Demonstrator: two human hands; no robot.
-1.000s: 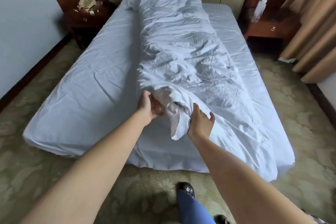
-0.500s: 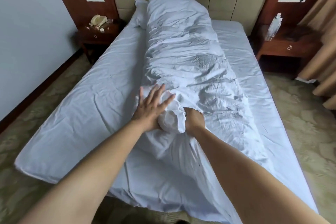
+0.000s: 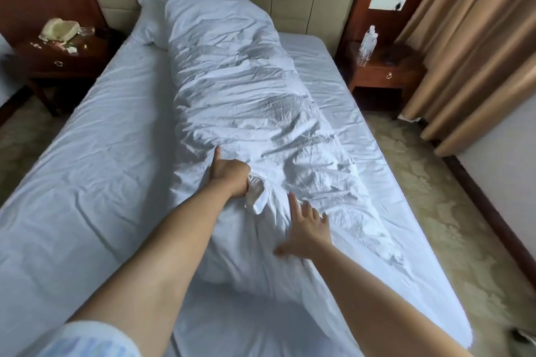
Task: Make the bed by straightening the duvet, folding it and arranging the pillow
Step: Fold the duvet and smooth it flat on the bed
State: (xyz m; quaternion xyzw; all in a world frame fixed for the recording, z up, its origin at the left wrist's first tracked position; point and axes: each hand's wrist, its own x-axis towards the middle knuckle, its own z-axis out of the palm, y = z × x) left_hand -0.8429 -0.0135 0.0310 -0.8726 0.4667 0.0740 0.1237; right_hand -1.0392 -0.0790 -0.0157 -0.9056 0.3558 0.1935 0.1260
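Note:
A white duvet (image 3: pixel 246 101) lies bunched in a long, wrinkled roll down the middle of the bed (image 3: pixel 95 153), from the headboard to the foot. My left hand (image 3: pixel 229 172) grips a gathered fold of the duvet near its lower end, thumb stretched along the cloth. Just to the right and nearer me, my right hand (image 3: pixel 307 230) lies flat on the duvet with its fingers spread. A white pillow (image 3: pixel 150 20) peeks out at the head of the bed, mostly hidden behind the duvet's top end.
A dark wooden nightstand (image 3: pixel 58 61) with a beige telephone (image 3: pixel 59 29) and small litter stands left of the bed. Another nightstand (image 3: pixel 385 72) with a clear bottle (image 3: pixel 367 43) stands right. Tan curtains (image 3: pixel 470 38) hang at the far right over patterned carpet (image 3: pixel 441 188).
My left hand went from flat with spread fingers to gripping the gathered fold. My right hand let go of the cloth and now lies open, lower on the duvet. The view moved closer over the bed.

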